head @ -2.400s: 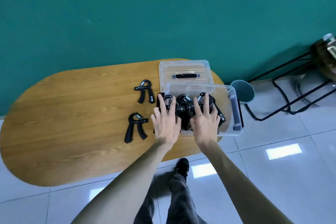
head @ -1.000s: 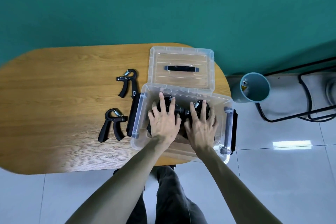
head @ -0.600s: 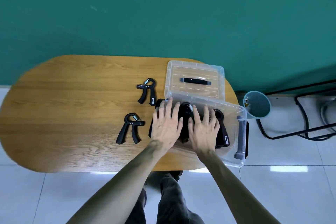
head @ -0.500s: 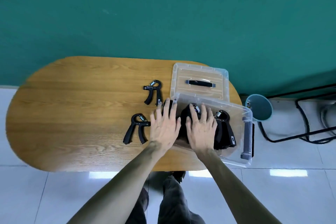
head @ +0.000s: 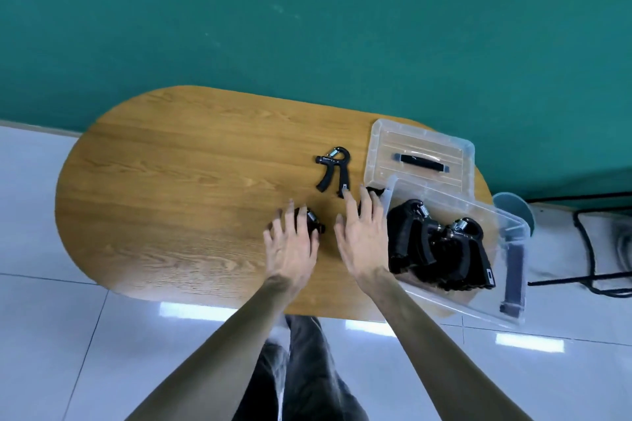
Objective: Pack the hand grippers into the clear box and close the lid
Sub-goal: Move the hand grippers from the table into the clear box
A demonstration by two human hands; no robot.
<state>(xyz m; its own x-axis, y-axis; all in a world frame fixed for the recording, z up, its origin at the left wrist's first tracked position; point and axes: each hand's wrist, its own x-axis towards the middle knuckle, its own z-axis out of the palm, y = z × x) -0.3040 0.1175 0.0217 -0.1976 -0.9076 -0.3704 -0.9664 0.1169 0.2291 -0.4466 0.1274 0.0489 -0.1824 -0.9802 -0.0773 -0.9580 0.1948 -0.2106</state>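
Head view: left hand (head: 290,246) lies spread over one hand gripper (head: 313,224) on the bench (head: 178,202), seemingly touching it. Right hand (head: 362,239) hovers released beside the clear box (head: 506,304), which holds several grippers (head: 441,246); lid (head: 419,157) off.

The tabletop (head: 178,202) was honey-brown with wood grain. The hand grippers (head: 333,173) were black with silver springs. The box (head: 509,297) and lid (head: 420,143) were clear, the lid's handle (head: 422,162) black. The wall (head: 307,17) was teal, the floor (head: 41,335) white tile.
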